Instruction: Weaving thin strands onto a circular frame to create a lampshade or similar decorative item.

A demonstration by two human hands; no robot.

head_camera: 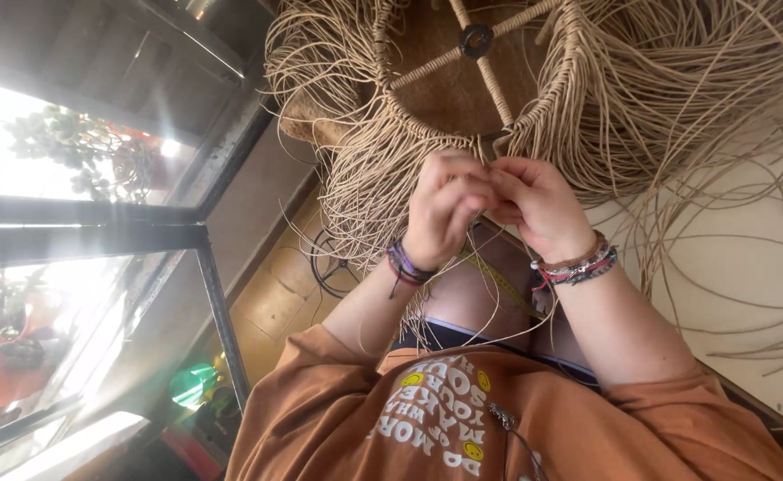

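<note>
Both hands point(489, 209) raised together, fingers point(463, 178) pinched.

Tan cord strands point(382, 191) on round cord-wrapped ring frame point(476, 80), black hub point(476, 40) at centre. Rust-orange cotton shirt point(338, 419) with cream lettering and yellow smiley dots; purple wristband point(405, 264), red-and-white bead bracelets point(578, 265). Green plastic object point(192, 386) by the black-framed window point(213, 294).

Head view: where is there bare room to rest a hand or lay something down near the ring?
Bare wall right of the right hand, crossed only by a few stray cords. Bare wall strip between the window frame and the cord fringe. Crowded: both hands, left hand included, meet at the ring, hemmed by cords; the loose bundle fills the upper right.
</note>
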